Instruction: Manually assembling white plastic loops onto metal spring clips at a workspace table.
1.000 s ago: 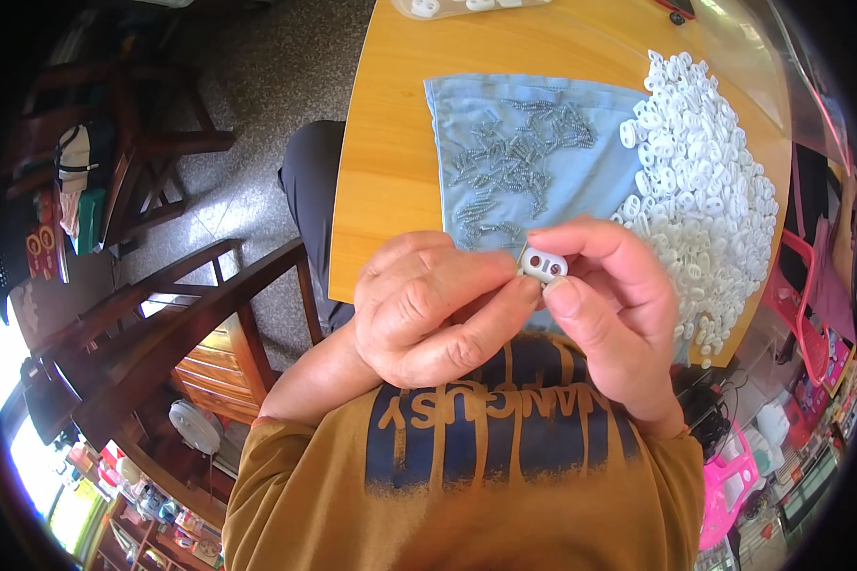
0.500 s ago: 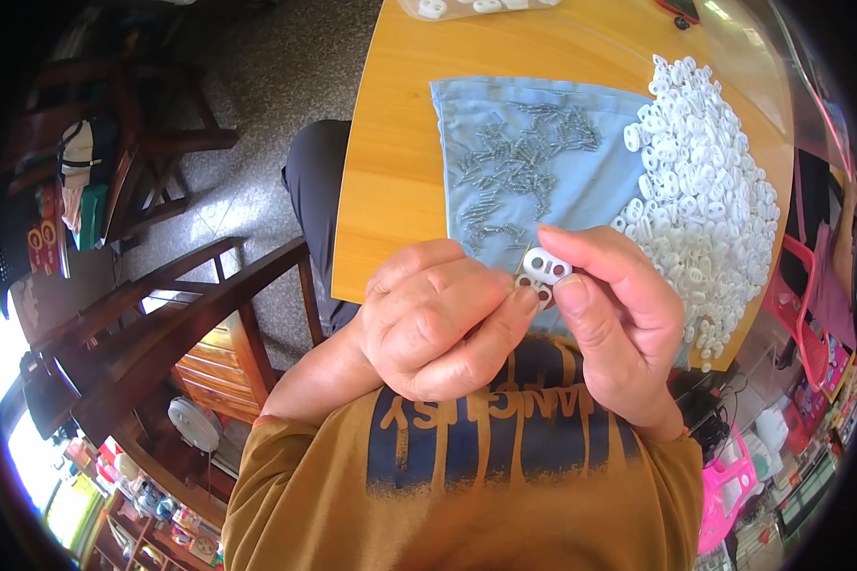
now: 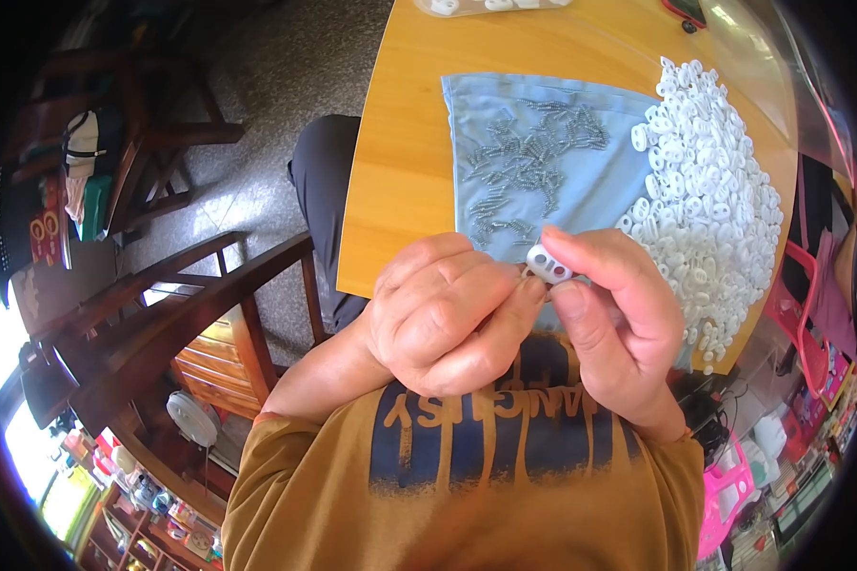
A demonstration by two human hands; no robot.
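Small white plastic piece point(image 3: 548, 265) is pinched betw. thumb & forefinger of right hand point(image 3: 619, 328), left hand point(image 3: 452, 314) closed vs. it w/ grip contents hidden, held above surface point(image 3: 400, 171) edge; if pinch is loosened, part could be dropped to lap/floor.

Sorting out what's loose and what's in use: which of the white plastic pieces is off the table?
The single white piece pinched in the right hand, with the left hand against it. All others lie in the heap on the table.
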